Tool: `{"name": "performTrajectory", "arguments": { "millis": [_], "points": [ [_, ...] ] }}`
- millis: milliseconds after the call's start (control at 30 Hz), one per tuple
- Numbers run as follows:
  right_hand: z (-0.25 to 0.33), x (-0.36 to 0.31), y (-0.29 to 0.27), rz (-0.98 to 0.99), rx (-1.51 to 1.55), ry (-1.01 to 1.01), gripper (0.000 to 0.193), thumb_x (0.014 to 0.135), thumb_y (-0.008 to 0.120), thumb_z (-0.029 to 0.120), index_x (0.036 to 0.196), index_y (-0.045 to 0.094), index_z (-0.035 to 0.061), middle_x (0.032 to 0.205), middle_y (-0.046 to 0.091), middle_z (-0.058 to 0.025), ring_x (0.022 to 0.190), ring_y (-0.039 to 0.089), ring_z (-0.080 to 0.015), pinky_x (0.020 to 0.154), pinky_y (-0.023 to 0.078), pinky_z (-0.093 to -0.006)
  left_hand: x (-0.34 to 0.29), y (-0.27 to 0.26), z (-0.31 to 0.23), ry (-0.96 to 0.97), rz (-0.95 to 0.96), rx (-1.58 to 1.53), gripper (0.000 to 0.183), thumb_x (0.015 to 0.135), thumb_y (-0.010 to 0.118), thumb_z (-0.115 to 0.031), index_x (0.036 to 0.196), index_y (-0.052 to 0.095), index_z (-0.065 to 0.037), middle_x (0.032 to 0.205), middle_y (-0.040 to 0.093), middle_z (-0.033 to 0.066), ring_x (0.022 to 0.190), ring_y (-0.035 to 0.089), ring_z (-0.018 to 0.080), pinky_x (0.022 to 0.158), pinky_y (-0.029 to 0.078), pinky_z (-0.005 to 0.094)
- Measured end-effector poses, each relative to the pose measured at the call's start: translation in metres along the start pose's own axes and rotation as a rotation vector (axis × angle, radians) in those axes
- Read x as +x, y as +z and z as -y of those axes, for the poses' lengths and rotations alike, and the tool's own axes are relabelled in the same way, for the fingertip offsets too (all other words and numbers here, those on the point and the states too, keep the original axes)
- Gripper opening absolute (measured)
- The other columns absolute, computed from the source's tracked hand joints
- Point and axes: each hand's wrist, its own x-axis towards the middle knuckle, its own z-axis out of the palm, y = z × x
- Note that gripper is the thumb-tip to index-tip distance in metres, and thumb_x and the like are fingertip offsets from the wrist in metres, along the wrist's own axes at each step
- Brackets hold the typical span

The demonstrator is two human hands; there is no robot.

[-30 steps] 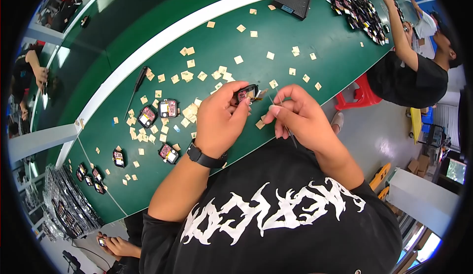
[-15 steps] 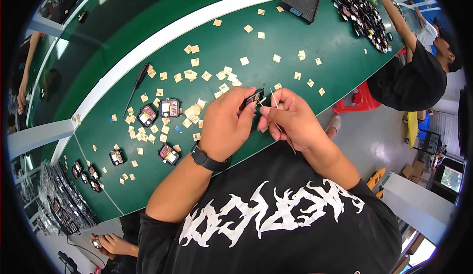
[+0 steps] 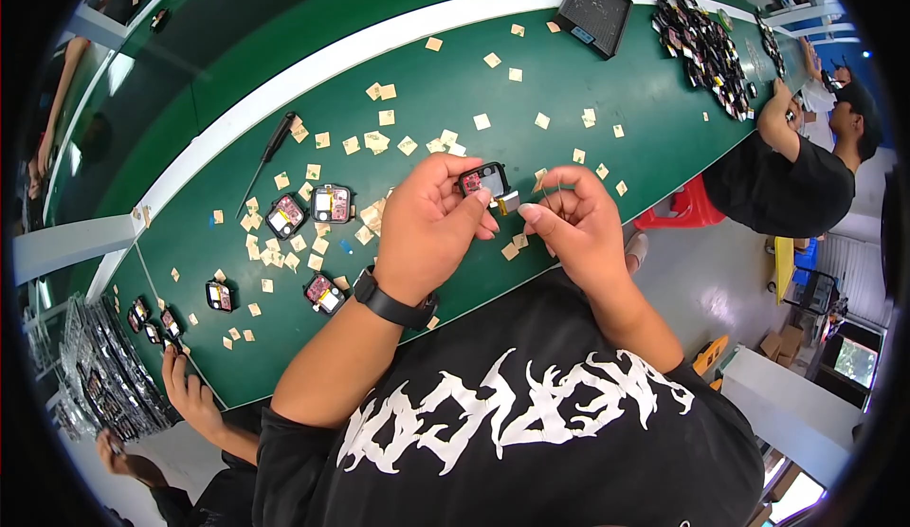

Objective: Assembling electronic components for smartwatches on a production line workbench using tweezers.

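My left hand (image 3: 428, 228) is closed around a small black device casing (image 3: 494, 176) with a red circuit board inside, its open side facing up. A small silver battery (image 3: 509, 202) with yellow tape hangs out at the casing's right edge, near my left thumb. Just right of it, my right hand (image 3: 580, 228) has thumb and fingers pinched together. Among those fingers shows part of a thin metal tool (image 3: 565, 207); its kind is hard to make out. The right fingertips are close to the battery; whether they touch it I cannot tell.
Many small beige squares (image 3: 376, 140) lie scattered over the green table (image 3: 455, 81). Several open devices (image 3: 332, 204) and a screwdriver (image 3: 269, 153) are at left. A black tray (image 3: 594, 13) and a device pile (image 3: 701, 48) stand far right. A co-worker's hand (image 3: 190, 394) reaches in lower left.
The casing in my left hand has turned face up, and the battery now shows outside it. The thin tool has swung round. A co-worker's hand has come to the devices at lower left.
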Motion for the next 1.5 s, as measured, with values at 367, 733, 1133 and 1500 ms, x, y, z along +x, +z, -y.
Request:
{"name": "performTrajectory", "arguments": {
  "millis": [367, 733, 1133, 1500],
  "points": [
    [0.015, 0.009, 0.004, 0.081, -0.005, 0.12, 0.013, 0.094, 0.069, 0.005, 0.102, 0.065, -0.0043, 0.085, 0.07, -0.0021, 0.073, 0.06, -0.0027, 0.061, 0.044, -0.0184, -0.002, 0.002, 0.004, 0.041, 0.002, 0.061, 0.023, 0.096, 0.057, 0.003, 0.118, 0.054, 0.006, 0.103, 0.066, 0.0132, 0.08, 0.07, 0.0148, 0.069, 0.058, 0.0258],
    [0.003, 0.006, 0.014, 0.017, -0.176, -0.026, 0.011, 0.094, 0.069, 0.004, 0.099, 0.069, -0.0055, 0.085, 0.071, -0.0024, 0.07, 0.057, -0.0018, 0.06, 0.045, -0.0184, -0.004, 0.004, 0.013, 0.11, -0.015, 0.228, 0.019, 0.097, 0.057, 0.004, 0.115, 0.056, 0.004, 0.104, 0.064, 0.0111, 0.085, 0.069, 0.0139, 0.074, 0.059, 0.0261],
    [0.002, 0.017, 0.013, 0.032, -0.114, -0.015, 0.012, 0.086, 0.078, 0.005, 0.092, 0.072, -0.0038, 0.078, 0.063, -0.0013, 0.066, 0.054, -0.0046, 0.059, 0.044, -0.0199, -0.007, 0.004, 0.019, 0.216, 0.02, 0.157, 0.023, 0.098, 0.052, 0.006, 0.121, 0.054, 0.004, 0.102, 0.066, 0.0128, 0.085, 0.07, 0.0161, 0.075, 0.059, 0.0277],
    [-0.002, 0.026, 0.008, 0.096, -0.07, 0.081, 0.016, 0.09, 0.076, 0.012, 0.093, 0.065, 0.001, 0.08, 0.064, -0.0005, 0.071, 0.055, -0.0046, 0.063, 0.047, -0.022, -0.007, 0.005, 0.018, 0.163, 0.002, 0.054, 0.025, 0.1, 0.052, 0.004, 0.124, 0.051, 0.005, 0.105, 0.062, 0.0133, 0.086, 0.069, 0.0175, 0.077, 0.058, 0.0281]
  ]
}}
